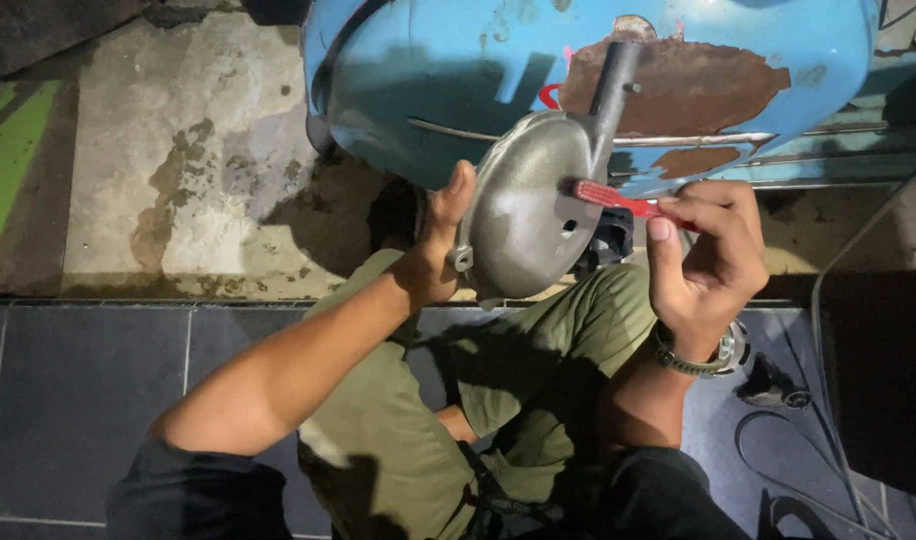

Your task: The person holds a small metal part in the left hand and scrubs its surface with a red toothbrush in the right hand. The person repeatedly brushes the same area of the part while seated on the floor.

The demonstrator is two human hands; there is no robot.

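Dark floor tiles (88, 400) give way to stained, patchy concrete (178, 170) where the person crouches in olive trousers (398, 440). Their right hand (713, 255) is closed around the red handle of a screwdriver (618, 200), fingers curled tight and thumb laid along it, a metal wristwatch (703, 358) on that wrist. The tool's long axis runs nearly level, from the grip leftward, and its tip meets the grey domed metal cover (528, 210) close to the cover's right edge. The left hand (440, 240) clasps the opposite, left rim of that cover, thumb up along the edge, steadying it; it holds nothing else. So the cover sits between the two hands, touching both hand and tool. A dark lever (610, 100) rises from behind the cover, up across the blue scooter body (448, 70), whose paint has flaked to a broad rust patch (698, 85). Some black cable (778, 440) lies on the tiles at the right.
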